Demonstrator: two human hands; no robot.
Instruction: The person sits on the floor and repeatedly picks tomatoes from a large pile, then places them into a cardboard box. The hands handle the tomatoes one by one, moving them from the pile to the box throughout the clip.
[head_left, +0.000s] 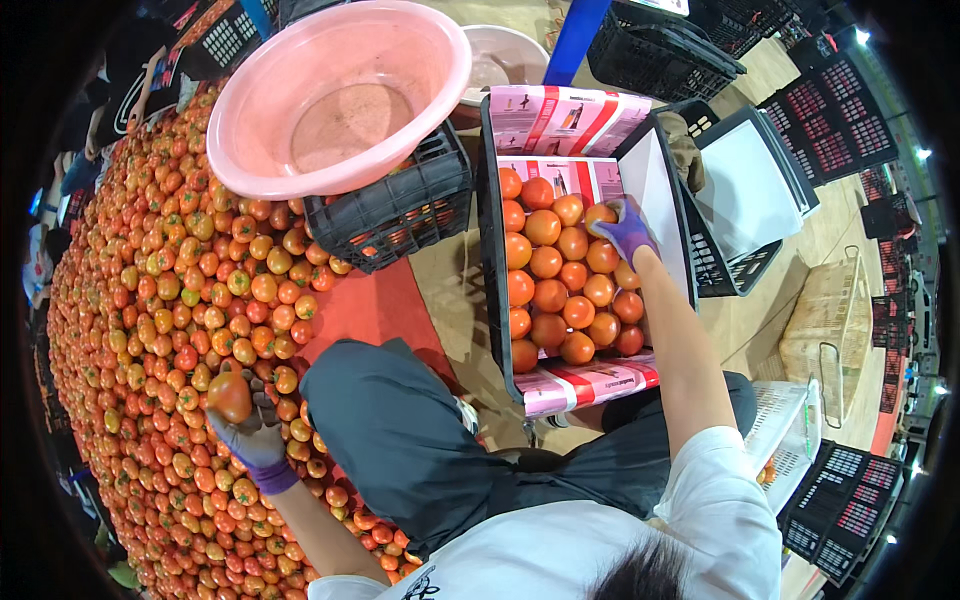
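My left hand (251, 435), in a grey and purple work glove, holds a large orange-red tomato (229, 397) over a broad heap of tomatoes (161, 322). Inside the black crate (491, 247) before me, my right hand (630, 227) in a purple glove has its fingers around a tomato (599, 217) near the right wall. Rows of red tomatoes (573, 276) cover much of the crate's bottom. Pink printed paper (566, 120) lines the crate and folds over its far and near edges. The palm side of my right hand is hidden.
A pink plastic basin (337, 97) rests on a black slatted crate (390, 217) ahead. To the right, white sheets (750, 180) lie on another black crate (720, 262). A worn yellowish basket (825, 330) and a white basket (787, 420) stand farther right. A blue post (576, 41) rises ahead.
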